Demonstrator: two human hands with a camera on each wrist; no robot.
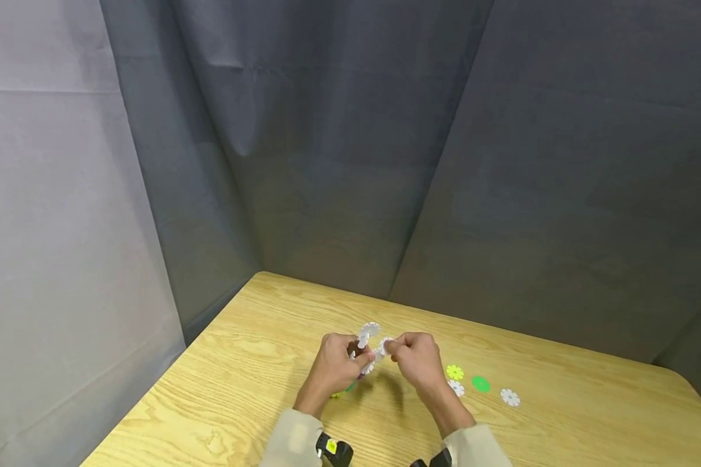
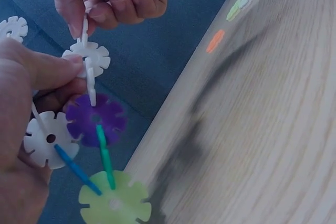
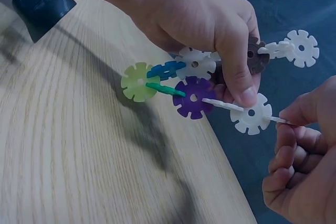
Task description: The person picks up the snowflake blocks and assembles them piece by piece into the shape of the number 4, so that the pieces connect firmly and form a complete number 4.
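Left hand (image 1: 334, 363) grasping a cluster of joined notched discs (image 3: 195, 95), held above the wooden table (image 1: 239, 389). Right hand (image 1: 417, 360) pinching a white disc (image 3: 278, 120) slotted edge-on into that cluster's end. Loose discs (image 1: 480, 384) lying on the table to the right.

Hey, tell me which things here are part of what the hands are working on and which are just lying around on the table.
In hand:
- cluster of slotted plastic snowflake discs, white, purple, green, blue, gripped by left hand
- single white slotted disc, pinched edge-on by right hand against the cluster

Lying about on wooden table:
- yellow-green disc
- green disc
- two white discs
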